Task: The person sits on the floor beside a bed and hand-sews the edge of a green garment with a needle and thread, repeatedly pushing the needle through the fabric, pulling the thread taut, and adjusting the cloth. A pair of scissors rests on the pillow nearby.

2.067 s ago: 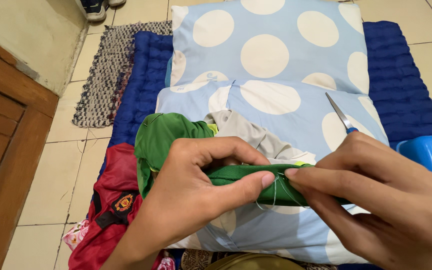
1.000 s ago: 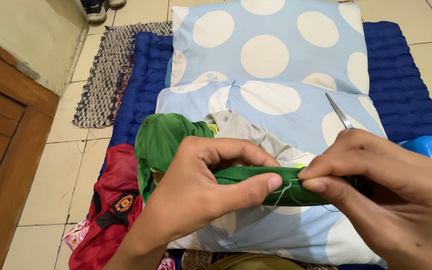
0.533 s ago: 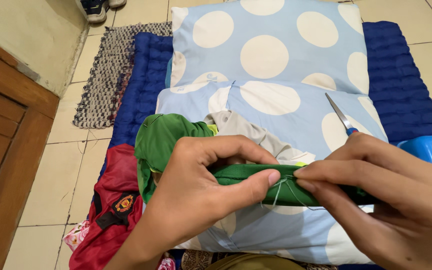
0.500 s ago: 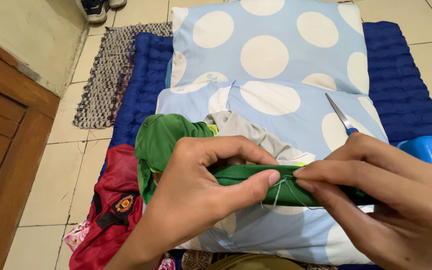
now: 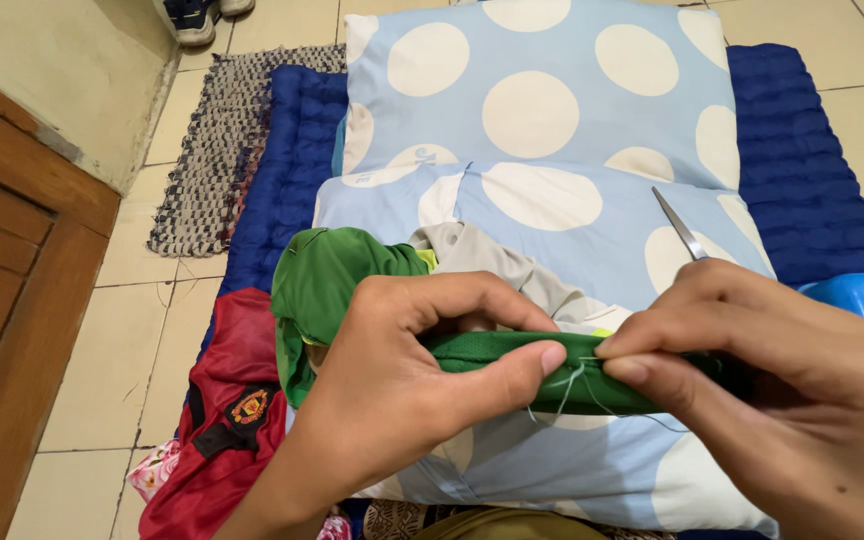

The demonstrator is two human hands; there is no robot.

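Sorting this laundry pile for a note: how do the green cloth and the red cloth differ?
The green cloth is pinched between the left hand and right hand, with its edge folded tight; the red cloth lies loose and untouched. The green cloth rests on the spotted pillow; the red cloth hangs off toward the floor tiles. The red cloth shows a badge, the green none. Both are crumpled.

A single view, from a camera on the person's head, tilted steeply down and forward over the lap. It sits very near the left hand [image 5: 402, 390] and right hand [image 5: 782, 400], which fill the lower half – both cut off by the bottom edge. Farther ahead lie the pale blue pillow with cream dots [image 5: 542, 90] and the quilted dark blue mat [image 5: 802, 160], reaching to the top edge. The brown wooden door [image 5: 2, 300] runs along the left edge – the beige tiled floor [image 5: 102, 380] beside it.
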